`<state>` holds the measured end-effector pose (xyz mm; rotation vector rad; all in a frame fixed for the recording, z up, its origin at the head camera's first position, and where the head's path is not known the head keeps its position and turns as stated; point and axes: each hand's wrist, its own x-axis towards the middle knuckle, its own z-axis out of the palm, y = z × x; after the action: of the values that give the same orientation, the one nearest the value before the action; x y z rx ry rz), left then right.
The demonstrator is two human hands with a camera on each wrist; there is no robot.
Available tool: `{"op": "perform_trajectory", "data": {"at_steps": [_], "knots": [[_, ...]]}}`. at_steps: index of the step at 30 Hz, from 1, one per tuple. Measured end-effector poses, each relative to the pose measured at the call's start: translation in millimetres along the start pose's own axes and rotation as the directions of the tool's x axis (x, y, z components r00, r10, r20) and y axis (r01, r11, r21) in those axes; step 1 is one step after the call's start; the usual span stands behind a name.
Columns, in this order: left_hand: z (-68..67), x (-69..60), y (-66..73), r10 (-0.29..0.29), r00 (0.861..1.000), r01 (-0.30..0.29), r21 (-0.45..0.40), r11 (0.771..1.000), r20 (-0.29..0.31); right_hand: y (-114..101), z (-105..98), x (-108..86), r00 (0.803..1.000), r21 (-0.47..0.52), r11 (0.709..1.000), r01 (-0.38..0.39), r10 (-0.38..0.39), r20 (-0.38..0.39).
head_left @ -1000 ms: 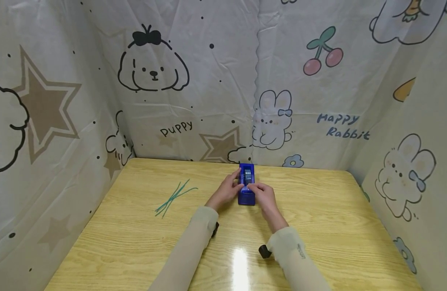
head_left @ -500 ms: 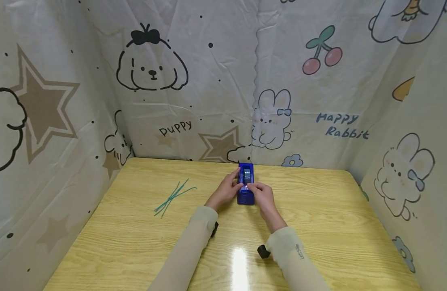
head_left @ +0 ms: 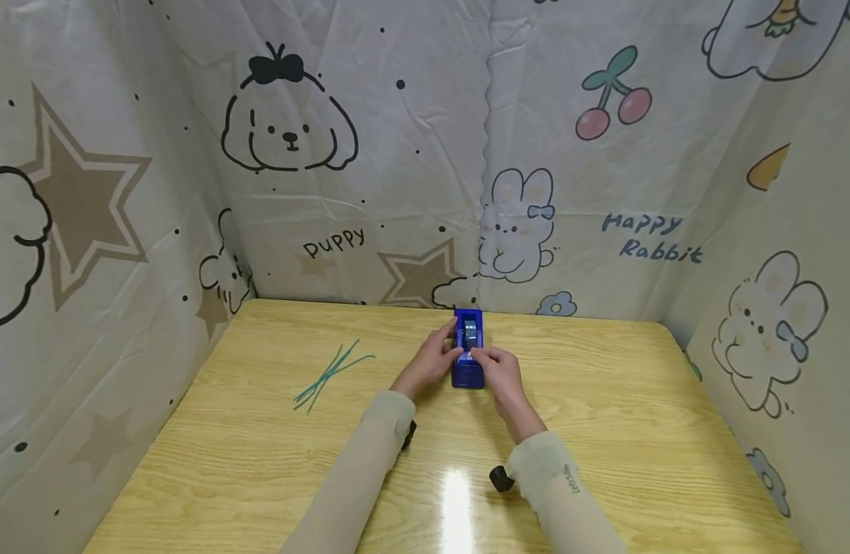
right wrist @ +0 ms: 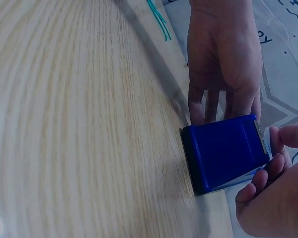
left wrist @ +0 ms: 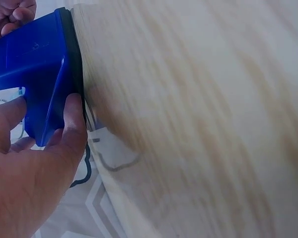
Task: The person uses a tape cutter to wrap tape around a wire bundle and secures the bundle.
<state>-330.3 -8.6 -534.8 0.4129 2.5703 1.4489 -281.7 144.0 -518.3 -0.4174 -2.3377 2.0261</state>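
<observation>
A blue tape dispenser (head_left: 468,376) stands near the table's far edge, with a roll of tape (head_left: 470,331) in its well. My left hand (head_left: 428,363) holds its left side; in the left wrist view, the thumb and fingers spread over the blue body (left wrist: 35,47). My right hand (head_left: 502,375) is at the near end of the well. Its fingers are curled, and the index fingertip and thumb pinch beside the serrated cutter (right wrist: 261,136), where the tape end comes out. The clear tape between the fingertips is too faint to make out well.
Several thin green strips (head_left: 325,377) lie crossed on the wooden table (head_left: 245,454), left of my left hand. A printed cloth (head_left: 425,154) hangs behind the table and at both sides, close to the dispenser's far end.
</observation>
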Motion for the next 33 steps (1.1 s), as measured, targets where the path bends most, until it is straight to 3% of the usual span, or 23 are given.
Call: {"op": "perform_trajectory", "data": {"at_steps": [12, 33], "knots": [[-0.2, 0.3, 3.8, -0.046, 0.999, 0.046, -0.007, 0.999, 0.010, -1.9, -3.8, -6.3, 0.999, -0.007, 1.000, -0.027, 0.027, 0.021], [1.6, 1.1, 2.9, -0.010, 1.000, 0.010, 0.032, 0.999, -0.004, -1.6, -7.1, -23.7, 1.000, -0.053, 0.999, -0.002, 0.003, 0.014]]}}
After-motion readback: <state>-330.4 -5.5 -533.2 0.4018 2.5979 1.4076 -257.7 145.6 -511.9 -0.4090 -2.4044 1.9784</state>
